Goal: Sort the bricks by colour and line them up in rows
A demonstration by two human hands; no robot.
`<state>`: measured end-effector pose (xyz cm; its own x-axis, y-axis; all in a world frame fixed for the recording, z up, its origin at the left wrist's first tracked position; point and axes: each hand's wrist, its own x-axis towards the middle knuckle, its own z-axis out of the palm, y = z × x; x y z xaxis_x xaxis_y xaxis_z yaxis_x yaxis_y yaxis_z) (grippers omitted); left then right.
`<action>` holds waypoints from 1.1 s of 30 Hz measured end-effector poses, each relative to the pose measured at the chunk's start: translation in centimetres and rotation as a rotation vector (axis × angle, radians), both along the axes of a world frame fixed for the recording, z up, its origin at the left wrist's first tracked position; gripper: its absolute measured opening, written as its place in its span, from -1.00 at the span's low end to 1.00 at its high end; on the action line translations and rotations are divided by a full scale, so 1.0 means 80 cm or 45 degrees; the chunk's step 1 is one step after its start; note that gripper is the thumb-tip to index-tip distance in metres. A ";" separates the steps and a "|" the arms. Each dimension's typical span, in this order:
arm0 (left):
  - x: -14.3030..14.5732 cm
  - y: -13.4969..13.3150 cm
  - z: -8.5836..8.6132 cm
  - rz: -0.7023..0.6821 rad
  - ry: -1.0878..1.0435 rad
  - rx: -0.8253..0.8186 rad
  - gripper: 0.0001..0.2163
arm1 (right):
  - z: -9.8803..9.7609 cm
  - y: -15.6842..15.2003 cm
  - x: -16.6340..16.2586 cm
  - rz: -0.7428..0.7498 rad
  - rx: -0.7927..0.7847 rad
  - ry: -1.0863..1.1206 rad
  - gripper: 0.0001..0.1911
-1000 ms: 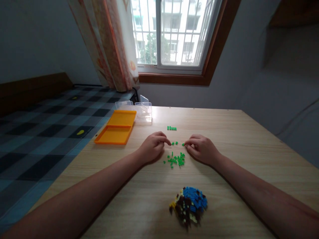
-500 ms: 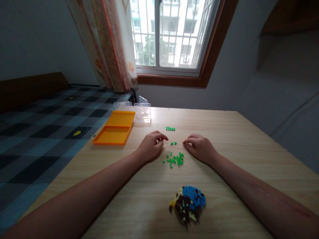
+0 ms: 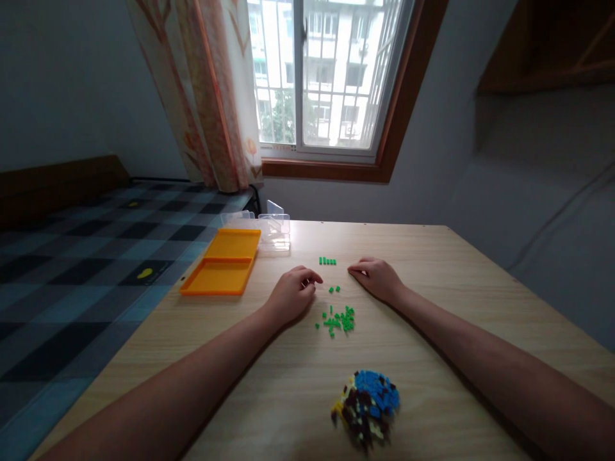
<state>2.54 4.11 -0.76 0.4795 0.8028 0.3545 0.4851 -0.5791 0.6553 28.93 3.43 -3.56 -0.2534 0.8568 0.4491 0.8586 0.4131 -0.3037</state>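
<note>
My left hand (image 3: pixel 294 293) rests on the table, left of two loose green bricks (image 3: pixel 334 289). Its index finger reaches out, with a gap above the thumb, and nothing shows in it. Across from it, my right hand (image 3: pixel 377 280) has thumb and fingertips pinched together, just right of a short row of small green bricks (image 3: pixel 327 261). Whatever may be between those fingertips is too small to make out. Closer to me lies a loose pile of green bricks (image 3: pixel 343 320), touched by neither hand.
A heap of blue, dark brown and cream bricks (image 3: pixel 369 406) lies near the front of the wooden table (image 3: pixel 269 397). An orange two-part tray (image 3: pixel 218 276) sits at the left edge, with clear plastic boxes (image 3: pixel 276 240) behind it. A bed (image 3: pixel 120 256) adjoins on the left.
My right hand has moved forward over the table, from beside the two loose bricks towards the row. My left hand stays put. The whole view has tilted slightly up.
</note>
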 end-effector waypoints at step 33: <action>-0.002 -0.004 0.003 -0.014 -0.009 -0.127 -0.72 | -0.002 0.045 0.000 0.170 0.019 0.015 -0.79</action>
